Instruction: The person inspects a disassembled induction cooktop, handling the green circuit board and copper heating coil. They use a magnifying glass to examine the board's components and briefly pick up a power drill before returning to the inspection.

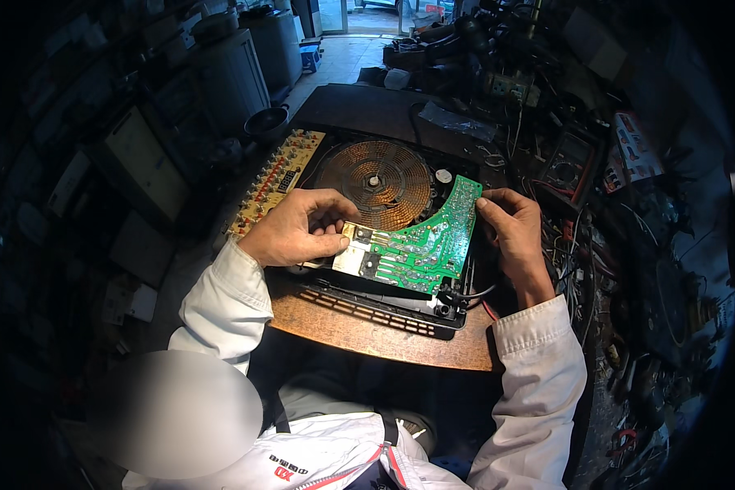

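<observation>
Green circuit board (437, 247) is held at opposite ends by both hands (290, 231) (518, 233).

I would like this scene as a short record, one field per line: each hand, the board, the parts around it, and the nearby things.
Left hand: left hand grips the silver metal plate at the board's left end
Right hand: right hand pinches the board's upper right corner
Board: green circuit board, soldered side up
Around it: round copper-coloured coil behind; yellow board to the left; black housing below
Nearby: wooden table; meter at right
</observation>
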The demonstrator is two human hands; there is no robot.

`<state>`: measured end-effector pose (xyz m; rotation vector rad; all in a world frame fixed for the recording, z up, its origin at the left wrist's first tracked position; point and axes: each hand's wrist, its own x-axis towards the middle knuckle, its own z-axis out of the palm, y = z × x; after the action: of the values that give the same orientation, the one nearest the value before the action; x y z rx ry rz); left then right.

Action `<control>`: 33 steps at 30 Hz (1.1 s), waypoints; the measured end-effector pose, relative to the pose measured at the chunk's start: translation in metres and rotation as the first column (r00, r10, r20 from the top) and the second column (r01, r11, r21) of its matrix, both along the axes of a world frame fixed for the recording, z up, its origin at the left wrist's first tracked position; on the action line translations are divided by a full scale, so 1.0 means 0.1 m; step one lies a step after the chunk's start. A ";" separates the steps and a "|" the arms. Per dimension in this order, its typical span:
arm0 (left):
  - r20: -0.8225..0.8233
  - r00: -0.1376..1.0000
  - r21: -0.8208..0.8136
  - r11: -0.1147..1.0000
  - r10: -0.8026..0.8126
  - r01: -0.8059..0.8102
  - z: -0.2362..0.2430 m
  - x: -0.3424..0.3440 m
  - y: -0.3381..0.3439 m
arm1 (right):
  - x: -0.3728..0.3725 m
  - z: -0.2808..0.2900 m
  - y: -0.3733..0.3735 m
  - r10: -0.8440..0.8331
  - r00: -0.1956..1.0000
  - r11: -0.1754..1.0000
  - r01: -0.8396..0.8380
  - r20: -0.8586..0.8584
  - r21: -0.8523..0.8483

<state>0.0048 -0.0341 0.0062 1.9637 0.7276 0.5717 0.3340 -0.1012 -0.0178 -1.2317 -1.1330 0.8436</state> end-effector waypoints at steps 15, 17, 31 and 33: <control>-0.046 0.999 0.009 1.000 0.017 -0.016 -0.04 -0.01 0.03 | -0.01 0.05 -0.02 0.004 1.000 1.000 -0.004 -0.005 -0.018; -0.024 1.000 0.040 0.999 0.020 -0.019 -0.06 0.00 0.03 | -0.01 0.05 -0.02 0.006 1.000 1.000 -0.007 -0.005 -0.015; -0.058 0.998 -0.002 0.999 0.032 -0.032 -0.02 0.01 0.01 | 0.01 0.03 -0.01 0.003 1.000 1.000 -0.004 0.021 0.016; -0.057 0.998 0.016 0.999 0.028 -0.027 -0.03 0.00 0.02 | 0.00 0.03 -0.01 0.005 1.000 1.000 -0.005 0.015 0.014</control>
<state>0.0049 -0.0319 0.0027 1.9938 0.7895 0.5406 0.3344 -0.1025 -0.0150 -1.2258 -1.1532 0.8298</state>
